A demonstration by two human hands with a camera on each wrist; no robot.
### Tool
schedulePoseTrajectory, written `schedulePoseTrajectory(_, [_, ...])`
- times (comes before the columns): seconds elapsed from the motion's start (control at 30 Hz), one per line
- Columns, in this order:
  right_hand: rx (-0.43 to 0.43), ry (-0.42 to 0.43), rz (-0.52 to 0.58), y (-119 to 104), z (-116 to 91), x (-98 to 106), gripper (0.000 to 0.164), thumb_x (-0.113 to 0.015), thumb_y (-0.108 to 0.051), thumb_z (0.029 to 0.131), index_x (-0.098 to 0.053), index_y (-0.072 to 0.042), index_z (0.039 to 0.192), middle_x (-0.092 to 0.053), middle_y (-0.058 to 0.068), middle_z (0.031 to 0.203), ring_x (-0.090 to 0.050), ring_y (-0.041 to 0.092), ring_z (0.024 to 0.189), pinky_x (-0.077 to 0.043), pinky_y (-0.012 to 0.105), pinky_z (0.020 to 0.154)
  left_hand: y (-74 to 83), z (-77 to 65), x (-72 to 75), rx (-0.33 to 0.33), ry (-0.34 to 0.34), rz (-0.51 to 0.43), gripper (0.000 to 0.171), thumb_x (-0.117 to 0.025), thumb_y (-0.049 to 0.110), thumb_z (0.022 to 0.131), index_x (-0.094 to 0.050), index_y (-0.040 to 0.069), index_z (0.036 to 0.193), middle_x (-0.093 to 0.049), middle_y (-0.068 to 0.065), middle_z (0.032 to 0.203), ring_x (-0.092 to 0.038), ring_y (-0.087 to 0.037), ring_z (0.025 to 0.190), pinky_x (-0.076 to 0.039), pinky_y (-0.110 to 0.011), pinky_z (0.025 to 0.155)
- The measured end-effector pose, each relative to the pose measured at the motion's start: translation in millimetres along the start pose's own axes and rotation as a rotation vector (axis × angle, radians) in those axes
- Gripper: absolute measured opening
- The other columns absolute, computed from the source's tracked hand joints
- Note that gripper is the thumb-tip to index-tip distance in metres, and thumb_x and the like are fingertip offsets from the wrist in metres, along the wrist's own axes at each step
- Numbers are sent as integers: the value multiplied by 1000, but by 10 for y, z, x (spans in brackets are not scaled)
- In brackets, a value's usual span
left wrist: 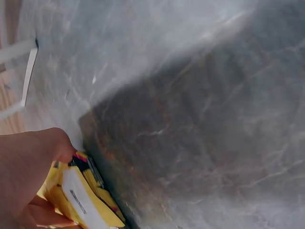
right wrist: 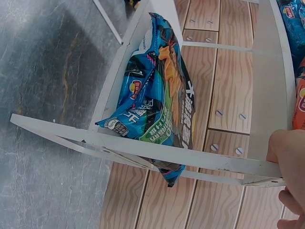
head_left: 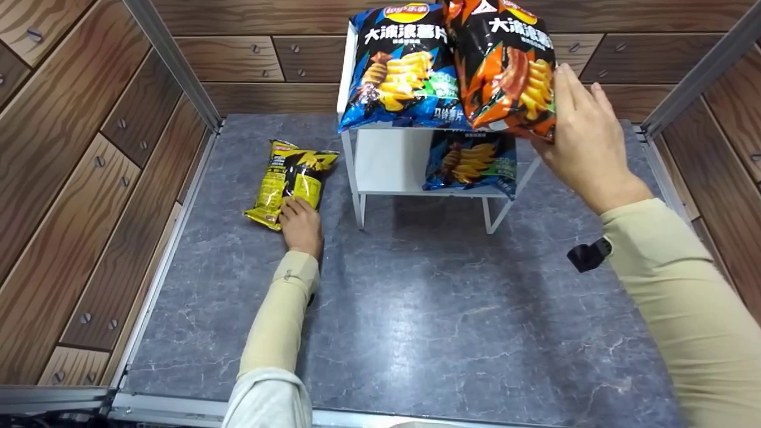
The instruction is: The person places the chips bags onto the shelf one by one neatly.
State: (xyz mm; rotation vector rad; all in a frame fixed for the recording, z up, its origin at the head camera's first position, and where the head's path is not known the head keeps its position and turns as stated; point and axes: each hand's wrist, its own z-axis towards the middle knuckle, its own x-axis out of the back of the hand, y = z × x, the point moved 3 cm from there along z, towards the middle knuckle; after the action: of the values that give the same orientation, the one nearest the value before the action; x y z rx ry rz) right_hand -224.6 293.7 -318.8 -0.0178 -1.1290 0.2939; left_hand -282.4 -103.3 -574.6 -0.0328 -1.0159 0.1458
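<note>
On the floor to the left of a small white two-tier rack lies a yellow-and-black chip bag. My left hand holds its near end; the left wrist view shows the thumb and fingers on opposite sides of the yellow packet. An orange-and-black chip bag leans on the rack's top tier. Along its right side rests my right hand, fingers extended, with the thumb by the shelf rim in the right wrist view. Beside the orange bag is a blue chip bag.
Another blue chip bag sits on the lower tier; its corner pokes past the rack's edge in the right wrist view. Wood-patterned walls with metal rails enclose the grey marbled floor on the left, back and right.
</note>
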Motion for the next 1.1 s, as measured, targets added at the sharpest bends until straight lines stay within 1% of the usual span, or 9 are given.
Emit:
schedulePoseTrajectory(0.1, [-4,-5,-4,8,1,4,96,-79,-29,85,-21,2,156,-26,23,161,-33,42,145,-16,51,126,54,-83,32,2,102,30,31,-49,3,90,-66,-10,113,-69,-28,112,-68,-39,99,-57,-45,78])
schedulePoseTrajectory(0.17, [-5,-3,-4,9,-2,8,96,-79,-27,85,-21,1,156,-26,22,161,-33,42,145,-16,51,126,79,-137,55,-2,131,53,30,-50,3,89,-67,-9,111,-70,-28,111,-68,-38,97,-57,-44,77])
schedulePoseTrajectory(0.27, [7,19,0,11,-6,19,94,-79,-25,85,-23,2,155,-29,23,160,-34,41,145,-18,53,125,110,-206,82,-18,123,59,30,-50,4,89,-66,-10,111,-69,-29,111,-68,-39,98,-57,-44,76])
schedulePoseTrajectory(0.4, [16,36,12,15,-9,18,90,-76,-28,88,-24,3,155,-30,24,159,-33,39,146,-20,54,124,125,-247,120,-33,100,66,31,-48,4,91,-66,-10,113,-69,-30,113,-69,-40,100,-58,-45,76])
schedulePoseTrajectory(0.63, [5,17,13,15,0,-12,92,-76,-28,87,-22,3,155,-28,24,160,-33,41,146,-18,53,125,94,-301,99,-36,132,38,32,-46,4,92,-66,-10,113,-69,-29,111,-69,-38,99,-59,-41,73])
schedulePoseTrajectory(0.77, [6,13,12,15,4,-18,94,-77,-27,87,-21,2,156,-27,23,160,-33,41,145,-17,52,125,68,-361,133,-62,102,15,34,-47,4,92,-66,-11,115,-69,-29,114,-69,-40,102,-61,-40,70])
schedulePoseTrajectory(0.87, [6,17,12,18,3,-12,94,-78,-25,86,-22,2,156,-28,24,160,-34,42,145,-17,52,125,45,-397,183,-96,58,-14,34,-48,2,91,-65,-12,117,-68,-30,116,-68,-41,105,-62,-39,69])
schedulePoseTrajectory(0.97, [3,16,10,22,-3,-8,94,-78,-24,86,-22,2,156,-28,24,160,-34,42,145,-17,52,125,11,-409,242,-132,-11,-70,35,-45,-3,92,-62,-14,121,-67,-31,119,-66,-43,109,-62,-40,69])
schedulePoseTrajectory(1.1, [3,8,11,17,5,-17,95,-79,-22,85,-20,3,156,-26,23,161,-33,41,146,-17,52,125,-66,-406,334,-125,-92,-177,38,-36,-9,93,-56,-16,125,-64,-32,122,-64,-44,114,-61,-47,66])
